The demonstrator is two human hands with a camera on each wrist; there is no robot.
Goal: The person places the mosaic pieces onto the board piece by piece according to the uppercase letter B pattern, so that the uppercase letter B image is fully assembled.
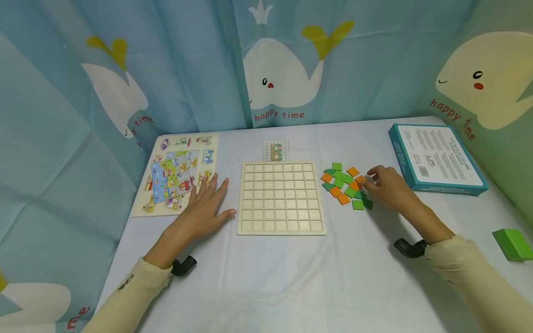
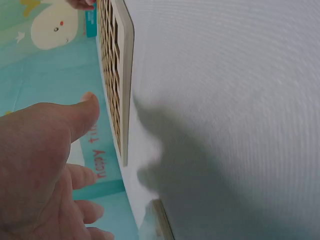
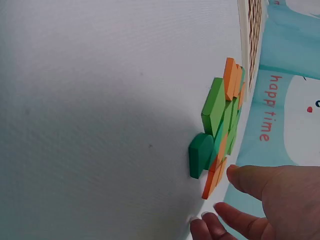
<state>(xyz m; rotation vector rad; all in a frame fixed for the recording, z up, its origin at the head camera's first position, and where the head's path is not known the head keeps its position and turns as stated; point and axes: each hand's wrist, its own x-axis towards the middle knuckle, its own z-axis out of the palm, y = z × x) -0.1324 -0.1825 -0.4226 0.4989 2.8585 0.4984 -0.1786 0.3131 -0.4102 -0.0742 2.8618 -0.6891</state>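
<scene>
My left hand [image 1: 208, 208] hovers with fingers spread between the picture board and the wooden grid board [image 1: 281, 199], holding nothing. In the left wrist view the left thumb and fingers [image 2: 82, 117] stand apart, and the hand's shadow falls on the cloth. My right hand [image 1: 387, 187] is at the right edge of a loose pile of orange, light green and dark green tiles [image 1: 349, 179]. Its thumb and fingertips are parted beside an orange tile [image 3: 212, 180]; nothing is seen held between them. Whether a fingertip touches that tile I cannot tell.
Behind the grid board lies a small pattern card [image 1: 276, 151]. At left is a picture board [image 1: 143, 206] with printed sheets [image 1: 175, 175] on it. A teal box [image 1: 441, 157] sits at the back right, and a green block [image 1: 513, 244] near the right edge. Curtains [image 1: 200, 69] border the table.
</scene>
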